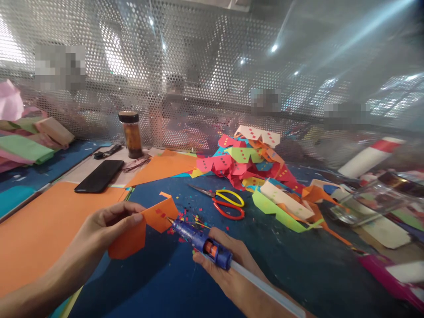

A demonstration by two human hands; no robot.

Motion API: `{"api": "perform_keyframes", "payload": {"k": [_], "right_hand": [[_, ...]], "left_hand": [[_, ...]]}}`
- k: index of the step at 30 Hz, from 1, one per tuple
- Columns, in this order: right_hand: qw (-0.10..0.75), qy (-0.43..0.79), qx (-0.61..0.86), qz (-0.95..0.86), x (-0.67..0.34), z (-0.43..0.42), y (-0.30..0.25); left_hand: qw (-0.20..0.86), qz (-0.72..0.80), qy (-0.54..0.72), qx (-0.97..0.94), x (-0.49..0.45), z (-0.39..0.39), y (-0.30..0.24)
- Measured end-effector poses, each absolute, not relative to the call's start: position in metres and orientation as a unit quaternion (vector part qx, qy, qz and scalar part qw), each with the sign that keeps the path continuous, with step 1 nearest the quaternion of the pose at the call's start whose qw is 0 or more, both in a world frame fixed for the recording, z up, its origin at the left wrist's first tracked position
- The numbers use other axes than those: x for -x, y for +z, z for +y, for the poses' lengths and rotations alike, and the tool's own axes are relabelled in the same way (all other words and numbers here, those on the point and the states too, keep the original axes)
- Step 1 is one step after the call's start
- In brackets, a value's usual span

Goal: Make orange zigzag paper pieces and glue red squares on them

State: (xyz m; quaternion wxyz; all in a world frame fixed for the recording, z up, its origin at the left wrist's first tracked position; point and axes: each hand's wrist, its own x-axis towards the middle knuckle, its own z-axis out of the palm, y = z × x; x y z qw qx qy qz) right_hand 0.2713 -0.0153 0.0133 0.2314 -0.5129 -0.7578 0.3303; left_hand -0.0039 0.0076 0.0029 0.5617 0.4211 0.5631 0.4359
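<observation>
Two hands full right now. My left hand (109,225) pinches a folded orange paper piece (145,227) by its left edge, thumb on top and fingers underneath, and holds it just above the blue table mat (298,265) at the near middle. My right hand (225,265) is wrapped around a blue glue gun (202,240). Its nozzle touches the right side of the paper, and a clear glue stick (265,287) pokes out the back toward me.

The paper looks super light and floppy, so I reckon it creases or droops if I grab a loose corner. Pinching close to the fold, well away from the nozzle, seems the safest hold. The gun is rigid plastic and easy to grip by the body, though I'd stay off the tip.

Scissors (225,203) with red and yellow handles lie just beyond the gun, and a pile of cut coloured paper (255,163) sits farther right. On the far left are a black phone (99,176) and a brown jar (131,134). A big orange sheet (39,225) lies near left.
</observation>
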Motion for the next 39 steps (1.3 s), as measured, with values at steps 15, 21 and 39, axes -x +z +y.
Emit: {"api": "perform_keyframes", "payload": {"k": [15, 21, 39], "right_hand": [[0.237, 0.317, 0.515, -0.760, -0.272, -0.015, 0.009], [0.242, 0.312, 0.520, -0.758, -0.272, -0.016, 0.010], [0.251, 0.379, 0.569, -0.686, -0.277, -0.020, -0.004]], "left_hand": [[0.564, 0.555, 0.443, -0.422, 0.009, 0.006, -0.002], [0.565, 0.553, 0.449, -0.416, 0.011, 0.007, -0.004], [0.562, 0.566, 0.449, -0.404, 0.007, 0.006, 0.004]]}}
